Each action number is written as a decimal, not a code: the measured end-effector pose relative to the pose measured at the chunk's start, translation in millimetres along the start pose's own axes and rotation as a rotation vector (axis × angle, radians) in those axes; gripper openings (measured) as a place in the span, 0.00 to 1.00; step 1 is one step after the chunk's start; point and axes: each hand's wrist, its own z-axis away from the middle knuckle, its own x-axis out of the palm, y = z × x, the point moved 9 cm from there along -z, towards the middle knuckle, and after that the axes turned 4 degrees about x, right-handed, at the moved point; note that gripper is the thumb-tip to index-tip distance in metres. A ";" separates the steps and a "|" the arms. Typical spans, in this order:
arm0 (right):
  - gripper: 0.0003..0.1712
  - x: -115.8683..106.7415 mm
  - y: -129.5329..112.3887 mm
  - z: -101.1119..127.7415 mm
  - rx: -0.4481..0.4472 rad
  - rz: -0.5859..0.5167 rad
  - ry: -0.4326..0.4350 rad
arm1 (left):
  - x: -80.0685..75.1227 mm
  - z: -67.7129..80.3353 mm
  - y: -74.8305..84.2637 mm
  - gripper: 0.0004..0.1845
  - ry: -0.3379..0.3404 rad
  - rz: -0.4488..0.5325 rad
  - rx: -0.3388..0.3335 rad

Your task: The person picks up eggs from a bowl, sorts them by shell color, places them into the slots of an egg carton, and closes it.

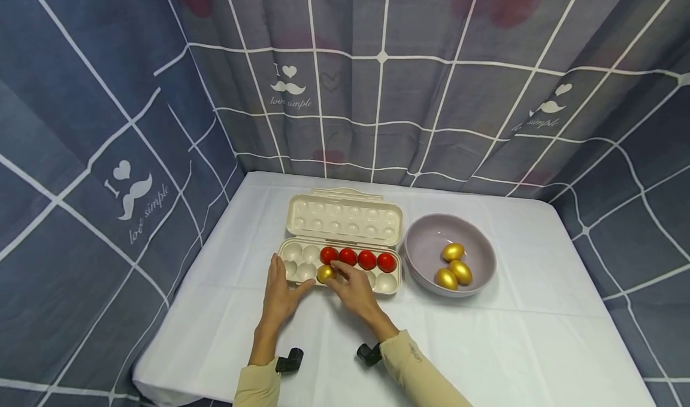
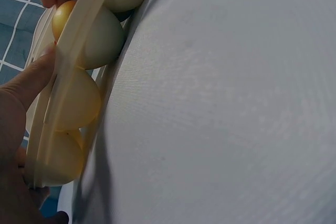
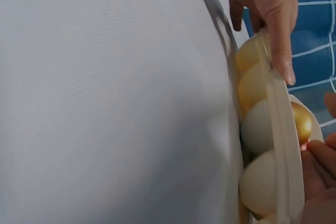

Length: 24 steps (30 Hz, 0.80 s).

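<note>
A cream plastic egg box [image 1: 291, 251] lies on the white table with its lid [image 1: 345, 218] folded back. Several red eggs [image 1: 366, 260] sit in the back row of cups. In the front row a gold egg [image 1: 325, 273] sits in a middle cup; the right wrist view shows this gold egg [image 3: 302, 123] standing above the rim. My right hand [image 1: 353, 290] pinches it from the right, covering some front cups. My left hand [image 1: 280, 292] grips the box's left front corner, its thumb [image 2: 37, 77] along the front rim and the fingers round the left end.
A mauve bowl [image 1: 420, 242] stands close to the right end of the egg box, with three gold eggs [image 1: 460, 272] inside. Grey-blue curtains [image 1: 350, 84] with white lines hang behind and at both sides of the white-covered table [image 1: 528, 335].
</note>
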 end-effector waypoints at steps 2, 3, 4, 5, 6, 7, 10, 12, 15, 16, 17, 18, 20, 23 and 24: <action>0.24 -4.4 2.0 0.8 0.001 -0.052 0.002 | 0.4 -0.1 0.1 0.63 0.002 0.001 0.002; 0.24 -6.9 3.4 1.2 0.005 -0.075 0.003 | 0.7 -0.1 0.1 0.63 0.002 0.001 0.001; 0.24 -9.6 4.8 1.5 0.009 -0.099 0.004 | 1.1 -0.2 -0.4 0.63 -0.001 0.002 -0.005; 0.24 -12.2 6.1 1.9 0.012 -0.125 0.002 | 1.4 -0.2 -0.8 0.63 -0.005 0.001 -0.011; 0.24 -14.6 7.5 2.1 0.016 -0.140 0.001 | 1.5 -0.2 -1.0 0.63 -0.010 0.003 -0.017; 0.24 -16.8 8.5 2.4 0.017 -0.154 -0.002 | 1.4 -0.1 -1.0 0.63 -0.014 0.007 -0.021; 0.24 -21.2 11.5 3.0 0.017 -0.203 -0.017 | 0.8 -0.1 -1.3 0.64 -0.028 0.018 -0.035; 0.24 -23.6 10.6 3.9 0.018 -0.226 -0.026 | -0.1 -0.1 -0.8 0.64 -0.033 0.024 -0.037; 0.24 -30.8 -5.1 8.5 0.024 -0.255 -0.047 | -1.3 0.3 -0.6 0.64 -0.035 0.020 -0.041; 0.23 -33.5 -9.7 10.4 0.027 -0.269 -0.053 | -1.1 0.3 -1.0 0.64 -0.035 0.021 -0.041; 0.23 -36.4 -14.0 12.5 0.033 -0.281 -0.056 | -0.5 0.1 -1.5 0.64 -0.036 0.019 -0.042; 0.23 -39.4 -17.9 14.3 0.038 -0.292 -0.061 | -0.3 0.2 -1.5 0.63 -0.033 0.018 -0.042; 0.23 -44.5 -20.6 17.6 0.049 -0.319 -0.057 | 1.0 0.0 -1.9 0.64 -0.031 0.017 -0.041; 0.24 -49.1 -17.6 21.0 0.061 -0.349 -0.040 | 2.8 -0.7 -2.6 0.64 -0.028 0.018 -0.042; 0.24 -50.3 -17.6 21.8 0.063 -0.350 -0.035 | 2.5 -0.7 -2.3 0.64 -0.023 0.017 -0.040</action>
